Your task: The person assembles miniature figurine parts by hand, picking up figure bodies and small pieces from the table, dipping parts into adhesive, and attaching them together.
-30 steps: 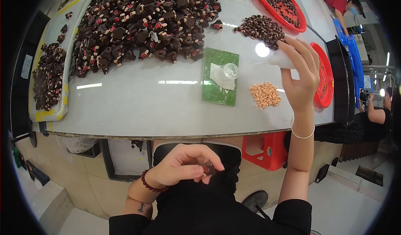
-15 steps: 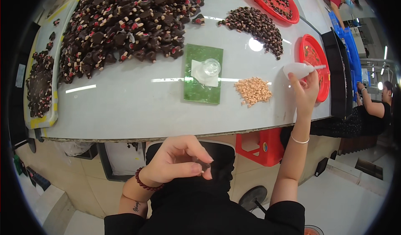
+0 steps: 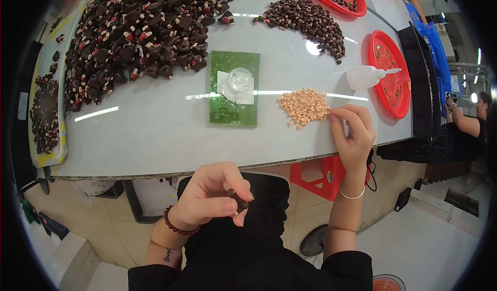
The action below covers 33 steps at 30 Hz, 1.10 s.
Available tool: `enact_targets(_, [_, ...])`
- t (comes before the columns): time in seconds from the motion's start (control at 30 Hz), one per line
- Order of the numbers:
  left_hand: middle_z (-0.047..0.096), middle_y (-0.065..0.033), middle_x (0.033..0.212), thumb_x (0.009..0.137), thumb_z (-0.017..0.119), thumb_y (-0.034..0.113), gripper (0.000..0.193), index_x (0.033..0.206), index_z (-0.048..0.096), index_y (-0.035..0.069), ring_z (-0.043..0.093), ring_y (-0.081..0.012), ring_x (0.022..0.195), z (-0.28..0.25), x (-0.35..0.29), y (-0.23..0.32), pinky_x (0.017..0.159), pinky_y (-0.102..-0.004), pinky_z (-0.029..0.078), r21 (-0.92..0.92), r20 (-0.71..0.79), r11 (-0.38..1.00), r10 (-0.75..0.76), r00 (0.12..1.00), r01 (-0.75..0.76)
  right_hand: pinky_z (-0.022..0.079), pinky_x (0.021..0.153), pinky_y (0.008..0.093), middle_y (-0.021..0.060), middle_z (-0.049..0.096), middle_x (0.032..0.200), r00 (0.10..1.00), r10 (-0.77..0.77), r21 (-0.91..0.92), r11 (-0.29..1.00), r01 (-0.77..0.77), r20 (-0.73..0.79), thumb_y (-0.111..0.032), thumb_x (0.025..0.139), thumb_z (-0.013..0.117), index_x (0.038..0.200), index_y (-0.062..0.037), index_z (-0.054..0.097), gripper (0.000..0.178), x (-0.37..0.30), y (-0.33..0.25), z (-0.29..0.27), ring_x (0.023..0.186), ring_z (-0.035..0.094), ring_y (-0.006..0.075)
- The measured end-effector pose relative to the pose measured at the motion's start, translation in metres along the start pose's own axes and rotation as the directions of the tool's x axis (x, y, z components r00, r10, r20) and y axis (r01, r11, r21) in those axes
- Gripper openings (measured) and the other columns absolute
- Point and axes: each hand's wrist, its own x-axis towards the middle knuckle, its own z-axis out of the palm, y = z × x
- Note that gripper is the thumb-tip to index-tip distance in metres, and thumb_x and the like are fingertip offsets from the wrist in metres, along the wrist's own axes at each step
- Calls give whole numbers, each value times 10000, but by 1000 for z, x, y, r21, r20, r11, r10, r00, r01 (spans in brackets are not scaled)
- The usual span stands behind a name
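My left hand (image 3: pixel 209 192), in front of the table edge, pinches a small dark brown piece (image 3: pixel 239 202) between thumb and fingers. A tiny pale bit shows at the underside of that piece. At the right edge of a pile of small beige pieces (image 3: pixel 303 107), my right hand (image 3: pixel 354 133) has its thumb and fingertips drawn together. Whether a beige piece is between them is too small to tell. A white squeeze bottle (image 3: pixel 362 77) lies beyond this hand, its thin nozzle over a red oval tray (image 3: pixel 385 58).
A green board (image 3: pixel 220 112) bears a small clear cup (image 3: pixel 240 79) on white paper. A large heap of dark brown pieces with pink and beige parts (image 3: pixel 140 37) covers the far left. Behind the beige pile lie small dark pieces (image 3: pixel 310 24). Another person (image 3: pixel 466 120) works at right.
My right hand has let go of the squeeze bottle and moved toward me and left, to the beige pile. My left hand still holds the dark brown piece, slightly shifted left.
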Motion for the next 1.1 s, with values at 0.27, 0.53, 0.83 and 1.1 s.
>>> enact_targets(0.27, [579, -85, 734, 815, 589, 55, 131, 915, 562, -26, 596, -136, 594, -3, -6, -1, 546, -228, 455, 17, -28, 999, -40, 999, 41, 457, 661, 309, 81, 590, 827, 998, -25, -43, 999, 28, 64, 38, 716, 665, 837, -5, 632, 133, 8, 2, 1, 765, 557, 218])
enact_targets(0.53, [622, -78, 846, 865, 559, 110, 235, 1060, 566, -21, 628, -134, 783, 2, -8, 9, 683, -218, 464, 90, -37, 995, -39, 999, 42, 383, 613, 262, 73, 538, 818, 993, -17, 123, 992, 2, 117, 29, 760, 605, 801, 7, 542, 79, 30, -9, -11, 725, 498, 174])
enact_targets(0.83, [653, -88, 959, 903, 521, 65, 254, 1140, 551, -22, 632, -129, 910, -8, -25, 14, 718, -195, 459, 72, 60, 997, 6, 998, -10, 411, 650, 288, 82, 507, 811, 840, -368, 291, 919, 265, 399, 50, 732, 605, 806, 12, 521, 118, 98, -83, 21, 746, 489, 201])
enact_targets(1.1, [651, -79, 916, 898, 535, 68, 230, 1110, 554, -19, 633, -131, 910, -17, -40, 21, 698, -187, 451, 26, 28, 999, 46, 999, -47, 422, 653, 321, 86, 496, 803, 674, -561, 211, 820, 532, 481, 30, 683, 633, 792, -12, 541, 149, 112, -96, 41, 744, 480, 256])
